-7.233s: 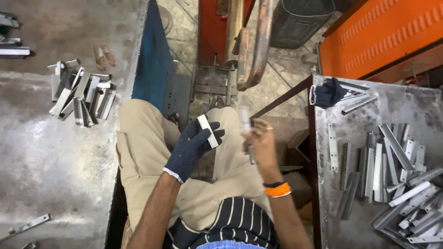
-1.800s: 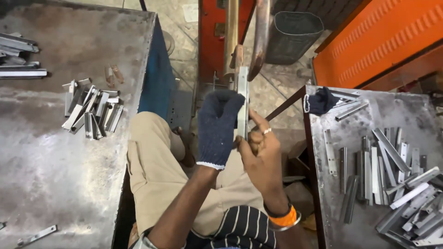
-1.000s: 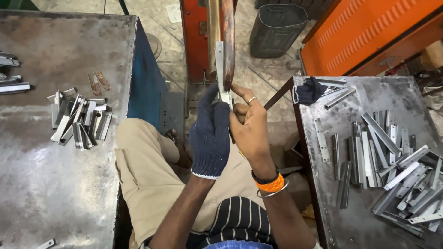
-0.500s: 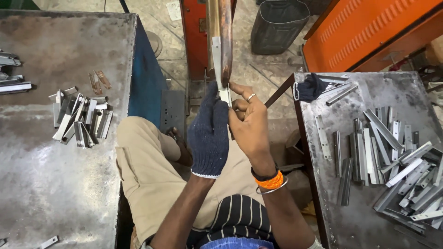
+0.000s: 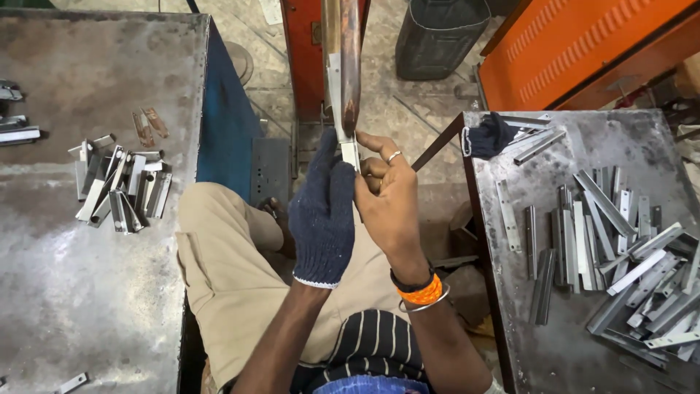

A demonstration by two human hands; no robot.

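Grip, left: the gloved left hand (image 5: 322,211) is closed around the lower part of a small metal strip (image 5: 350,153), which is held upright between both hands, above the lap.
Grip, right: the bare right hand (image 5: 390,197) is pinched on the same strip from the other side; a ring is worn on 1 finger and an orange band on the wrist.
Strip position: its top end is held just below, perhaps touching, the long upright bar (image 5: 343,66) of the red machine (image 5: 306,51); contact cannot be told.
Risk, fingers: the bare fingertips lie very near that bar, so a pinch or a cut from a sharp edge is judged possible if the bar moves or the strip slips.
Risk, slip: with only a short length gripped, the strip could be twisted out and dropped to the floor.
Risk, ring: it could be caught on an edge.
Left bench (image 5: 65,277): a small heap of short pieces (image 5: 120,190).
Right bench (image 5: 510,292): many longer strips (image 5: 612,248) and a dark glove (image 5: 487,136), well apart from the hands.
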